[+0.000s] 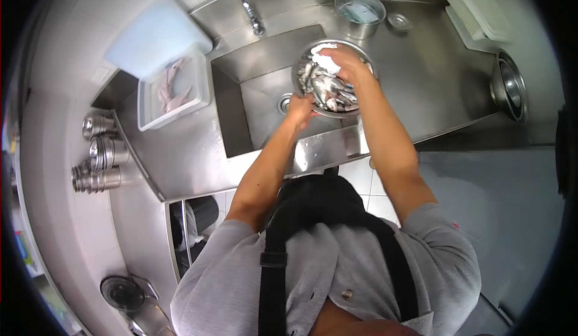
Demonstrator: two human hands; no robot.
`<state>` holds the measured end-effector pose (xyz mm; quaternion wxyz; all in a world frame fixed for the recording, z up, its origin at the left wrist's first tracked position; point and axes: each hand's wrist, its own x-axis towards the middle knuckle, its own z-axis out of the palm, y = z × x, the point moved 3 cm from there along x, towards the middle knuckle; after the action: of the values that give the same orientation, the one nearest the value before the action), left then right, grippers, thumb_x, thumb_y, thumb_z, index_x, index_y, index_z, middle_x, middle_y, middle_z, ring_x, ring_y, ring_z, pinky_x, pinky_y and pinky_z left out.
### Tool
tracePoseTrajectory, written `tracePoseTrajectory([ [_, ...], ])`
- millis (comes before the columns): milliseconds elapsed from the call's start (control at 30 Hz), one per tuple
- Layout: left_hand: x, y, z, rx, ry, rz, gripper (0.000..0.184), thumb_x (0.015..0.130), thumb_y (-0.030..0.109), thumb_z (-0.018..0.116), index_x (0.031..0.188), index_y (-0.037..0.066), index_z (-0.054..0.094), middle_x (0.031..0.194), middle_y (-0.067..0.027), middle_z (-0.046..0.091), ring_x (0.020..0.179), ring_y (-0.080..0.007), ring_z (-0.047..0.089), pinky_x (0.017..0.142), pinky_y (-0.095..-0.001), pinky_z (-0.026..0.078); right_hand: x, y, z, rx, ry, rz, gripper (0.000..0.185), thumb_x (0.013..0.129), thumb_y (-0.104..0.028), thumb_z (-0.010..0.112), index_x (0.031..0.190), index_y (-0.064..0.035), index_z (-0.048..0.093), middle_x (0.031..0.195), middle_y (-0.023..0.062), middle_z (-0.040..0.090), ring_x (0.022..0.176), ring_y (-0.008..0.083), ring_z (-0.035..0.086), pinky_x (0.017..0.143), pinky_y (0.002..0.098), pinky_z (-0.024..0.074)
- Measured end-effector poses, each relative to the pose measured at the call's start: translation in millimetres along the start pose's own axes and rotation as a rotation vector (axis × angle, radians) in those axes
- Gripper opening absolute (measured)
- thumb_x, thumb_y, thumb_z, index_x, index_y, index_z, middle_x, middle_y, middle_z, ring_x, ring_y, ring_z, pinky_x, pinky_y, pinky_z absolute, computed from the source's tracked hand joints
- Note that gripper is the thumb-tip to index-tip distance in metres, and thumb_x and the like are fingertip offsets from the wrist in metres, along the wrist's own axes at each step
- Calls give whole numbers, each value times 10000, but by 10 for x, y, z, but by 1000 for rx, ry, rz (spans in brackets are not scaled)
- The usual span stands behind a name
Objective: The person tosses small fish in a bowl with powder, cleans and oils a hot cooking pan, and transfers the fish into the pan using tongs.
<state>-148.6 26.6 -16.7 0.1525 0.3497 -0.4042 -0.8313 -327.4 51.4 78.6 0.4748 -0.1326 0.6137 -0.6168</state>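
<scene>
A round steel bowl [299, 74] full of small silvery fish [328, 88] is over the right side of the sink. My left hand [301, 112] grips its near left rim. My right hand [346, 63] reaches into the far side of the bowl, fingers curled at a bright white patch [325, 59] on top of the fish. Whether that white stuff is loose or a cloth, I cannot tell, and the fingertips are partly hidden.
Left of the sink [265, 128], a white plastic tub [203, 89] holds pale pinkish pieces, its bluish lid [159, 38] behind. A tap [253, 20] stands at the back. A steel pot [360, 30] with liquid, a small dish [398, 23] and white racks [475, 11] are right.
</scene>
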Motion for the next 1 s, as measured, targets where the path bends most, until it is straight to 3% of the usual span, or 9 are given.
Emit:
tracePoseTrajectory([
  [67, -486, 574, -715, 104, 102, 79, 353, 845, -29, 493, 1165, -177, 505, 1011, -239, 664, 781, -334, 715, 589, -425, 643, -127, 19, 744, -152, 59, 5, 264, 823, -23, 679, 1066, 74, 645, 982, 156, 689, 838, 246, 681, 681, 379, 555],
  [133, -769, 891, -1134, 187, 172, 115, 347, 854, -30, 480, 1159, -195, 493, 1007, -259, 658, 775, -344, 715, 592, -421, 649, 231, 302, 998, -161, -90, -42, 311, 827, -44, 689, 1104, 87, 636, 986, 157, 685, 865, 243, 672, 674, 396, 549],
  [267, -990, 1010, -1398, 52, 236, 108, 314, 884, -30, 445, 1156, -165, 524, 991, -254, 664, 736, -340, 711, 550, -412, 640, 199, 213, 1382, -496, -13, -127, 346, 829, -59, 719, 1116, 106, 619, 1021, 165, 686, 882, 215, 666, 713, 335, 550],
  [400, -1195, 1221, -1515, 9, 256, 132, 304, 888, -40, 432, 1136, -204, 501, 1008, -282, 648, 750, -364, 709, 570, -421, 649, -23, 74, 1862, -643, -25, -215, 332, 839, -87, 725, 1103, 88, 629, 1024, 147, 696, 864, 194, 668, 715, 336, 547],
  [467, -1170, 1296, -1543, -7, 237, 158, 323, 877, -56, 425, 1140, -243, 457, 1023, -313, 631, 778, -397, 707, 608, -439, 661, -178, -127, 1961, -616, 2, -208, 323, 847, -84, 717, 1108, 83, 627, 1012, 145, 698, 846, 193, 671, 703, 343, 552],
  [633, -1035, 1223, -1913, -32, 332, 274, 308, 877, -10, 486, 1118, -198, 524, 976, -261, 657, 721, -335, 710, 559, -415, 641, -278, -298, 2097, -264, -16, -281, 261, 832, -31, 705, 1069, 69, 660, 953, 122, 708, 795, 178, 667, 684, 331, 528],
  [767, -946, 1031, -1988, -5, 410, 255, 308, 861, 10, 524, 1102, -181, 545, 939, -228, 657, 667, -300, 698, 498, -398, 613, -141, -200, 2044, -259, -69, -403, 260, 842, -34, 693, 1082, 63, 661, 960, 120, 709, 797, 165, 661, 667, 312, 519],
  [800, -1000, 1093, -1919, -56, 403, 245, 296, 839, 9, 541, 1076, -167, 554, 905, -208, 652, 635, -284, 682, 466, -391, 593, -181, -212, 2034, -296, -13, -350, 254, 848, -34, 689, 1083, 58, 666, 968, 116, 710, 797, 159, 656, 677, 301, 513],
  [1000, -846, 1126, -2096, -6, 289, 346, 256, 828, 32, 554, 1019, -136, 579, 885, -189, 654, 611, -282, 668, 473, -401, 588, -513, -642, 2026, -89, 9, -506, 232, 875, -14, 657, 1096, 57, 666, 1006, 109, 711, 837, 154, 655, 721, 281, 517],
])
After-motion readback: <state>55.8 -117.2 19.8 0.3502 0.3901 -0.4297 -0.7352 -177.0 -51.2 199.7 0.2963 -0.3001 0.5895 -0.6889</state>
